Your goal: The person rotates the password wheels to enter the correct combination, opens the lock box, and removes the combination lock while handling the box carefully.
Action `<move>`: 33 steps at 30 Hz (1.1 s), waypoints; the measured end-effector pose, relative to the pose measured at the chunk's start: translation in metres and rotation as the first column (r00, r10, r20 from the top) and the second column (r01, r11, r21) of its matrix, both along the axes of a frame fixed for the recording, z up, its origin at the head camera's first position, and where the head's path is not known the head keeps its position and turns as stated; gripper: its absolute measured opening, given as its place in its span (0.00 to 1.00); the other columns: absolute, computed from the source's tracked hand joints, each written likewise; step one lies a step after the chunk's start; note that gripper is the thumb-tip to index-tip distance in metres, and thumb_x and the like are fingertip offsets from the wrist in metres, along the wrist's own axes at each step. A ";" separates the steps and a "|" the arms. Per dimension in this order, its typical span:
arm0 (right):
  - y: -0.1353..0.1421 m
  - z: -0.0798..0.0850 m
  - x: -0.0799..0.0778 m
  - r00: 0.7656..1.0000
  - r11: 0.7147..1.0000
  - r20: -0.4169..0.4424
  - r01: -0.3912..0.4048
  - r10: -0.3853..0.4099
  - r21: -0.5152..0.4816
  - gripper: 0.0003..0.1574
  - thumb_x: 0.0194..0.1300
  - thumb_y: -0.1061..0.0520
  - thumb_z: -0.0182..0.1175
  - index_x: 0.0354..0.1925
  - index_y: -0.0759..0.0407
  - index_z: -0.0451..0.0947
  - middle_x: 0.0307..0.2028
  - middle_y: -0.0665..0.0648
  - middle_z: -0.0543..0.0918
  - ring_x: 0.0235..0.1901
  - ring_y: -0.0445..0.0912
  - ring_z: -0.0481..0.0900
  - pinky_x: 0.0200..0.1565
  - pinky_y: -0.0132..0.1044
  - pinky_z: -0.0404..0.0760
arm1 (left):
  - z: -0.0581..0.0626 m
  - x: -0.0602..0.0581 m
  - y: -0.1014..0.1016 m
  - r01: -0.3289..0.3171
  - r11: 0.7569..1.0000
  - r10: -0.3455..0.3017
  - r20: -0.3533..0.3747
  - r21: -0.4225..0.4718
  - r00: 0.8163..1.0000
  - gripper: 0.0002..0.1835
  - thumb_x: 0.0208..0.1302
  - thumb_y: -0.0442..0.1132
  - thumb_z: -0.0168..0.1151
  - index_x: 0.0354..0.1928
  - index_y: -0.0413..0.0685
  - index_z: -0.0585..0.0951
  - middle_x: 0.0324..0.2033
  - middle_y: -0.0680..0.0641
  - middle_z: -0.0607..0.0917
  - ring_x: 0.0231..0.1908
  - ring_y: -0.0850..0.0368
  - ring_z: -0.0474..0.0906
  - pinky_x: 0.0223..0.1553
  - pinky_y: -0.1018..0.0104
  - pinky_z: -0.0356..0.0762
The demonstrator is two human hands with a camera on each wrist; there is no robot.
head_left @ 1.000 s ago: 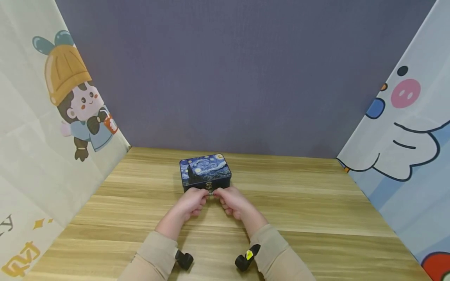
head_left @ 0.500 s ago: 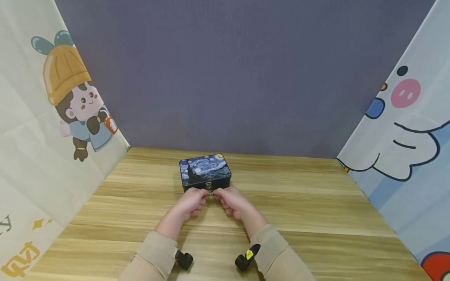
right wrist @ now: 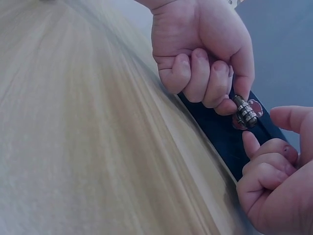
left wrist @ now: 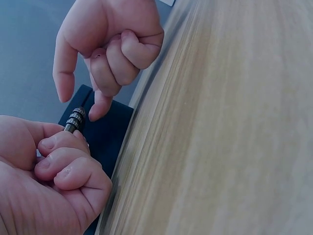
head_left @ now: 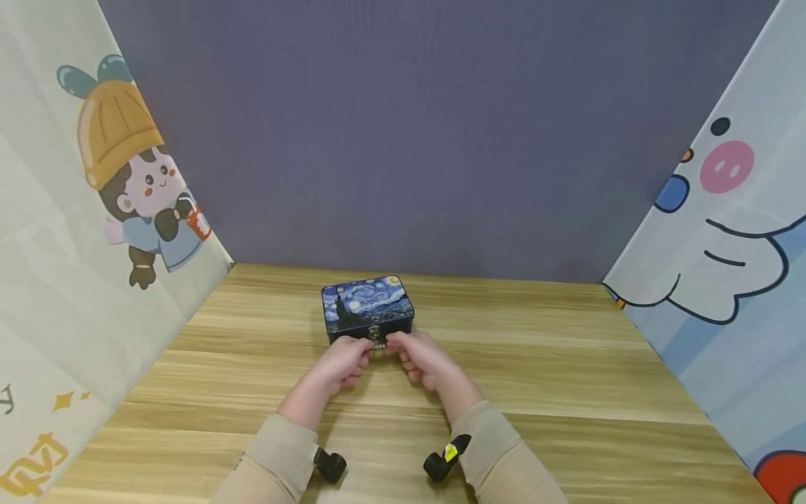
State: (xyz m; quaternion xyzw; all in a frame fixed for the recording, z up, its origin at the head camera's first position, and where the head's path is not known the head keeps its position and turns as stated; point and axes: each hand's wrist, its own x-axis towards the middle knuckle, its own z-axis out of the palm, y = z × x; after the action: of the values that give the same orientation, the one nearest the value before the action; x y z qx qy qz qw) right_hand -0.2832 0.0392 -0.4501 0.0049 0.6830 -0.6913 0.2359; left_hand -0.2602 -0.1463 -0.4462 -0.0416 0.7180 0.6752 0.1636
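A small dark box [head_left: 368, 304] with a swirling night-sky painting on its lid stands closed on the table, its metal clasp [head_left: 374, 332] facing me. At the clasp is a small combination padlock [right wrist: 246, 112] with ridged number dials. My left hand [head_left: 345, 360] pinches one end of the padlock between thumb and forefinger, its other fingers curled. Just off the opposite end, my right hand [head_left: 425, 358] holds its thumb [right wrist: 288, 117] and forefinger [right wrist: 250, 144] apart, with nothing between them. That forefinger's tip is close to the dials; the remaining fingers are folded in.
The wooden table [head_left: 535, 371] extends around the box on every side. A grey-blue panel [head_left: 415, 140] rises behind it. Cartoon-printed cloths hang at left [head_left: 44, 245] and right [head_left: 749, 280]. Black wrist cameras [head_left: 329, 465] sit below both sleeves.
My right thumb and forefinger have come away from the padlock's end and spread, the hand shifting slightly right. My left hand and the box stay where they were.
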 end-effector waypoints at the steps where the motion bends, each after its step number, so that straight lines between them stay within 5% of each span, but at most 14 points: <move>1: 0.000 0.001 0.000 1.000 1.000 -0.002 0.000 0.000 0.000 0.24 0.65 0.47 0.63 0.43 0.69 0.79 0.15 0.45 0.58 0.14 0.38 0.52 0.15 0.29 0.52 | 0.000 0.000 0.000 -0.001 1.000 0.001 0.001 0.001 1.000 0.14 0.74 0.40 0.49 0.34 0.36 0.74 0.15 0.55 0.62 0.13 0.63 0.51 0.15 0.70 0.51; 16: 0.003 0.002 -0.001 1.000 0.999 -0.019 0.001 0.000 0.037 0.26 0.63 0.49 0.67 0.47 0.70 0.79 0.15 0.46 0.59 0.14 0.39 0.53 0.16 0.30 0.54 | 0.004 0.002 0.000 0.018 1.000 -0.018 0.012 0.001 1.000 0.14 0.76 0.40 0.47 0.35 0.36 0.73 0.15 0.55 0.61 0.13 0.63 0.50 0.15 0.70 0.51; 33: -0.002 0.002 0.005 0.998 0.999 -0.059 -0.028 0.030 0.032 0.17 0.63 0.51 0.66 0.35 0.66 0.78 0.14 0.46 0.58 0.12 0.38 0.52 0.14 0.30 0.52 | 0.004 0.003 0.001 0.016 1.000 -0.016 0.010 0.008 1.000 0.14 0.76 0.40 0.49 0.35 0.37 0.74 0.15 0.55 0.61 0.13 0.63 0.50 0.15 0.70 0.50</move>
State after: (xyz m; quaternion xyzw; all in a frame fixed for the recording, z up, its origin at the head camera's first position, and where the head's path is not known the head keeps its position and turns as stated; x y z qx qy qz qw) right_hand -0.2785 0.0367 -0.4484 -0.0218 0.7002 -0.6770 0.2256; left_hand -0.2573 -0.1457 -0.4425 -0.0388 0.7148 0.6765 0.1728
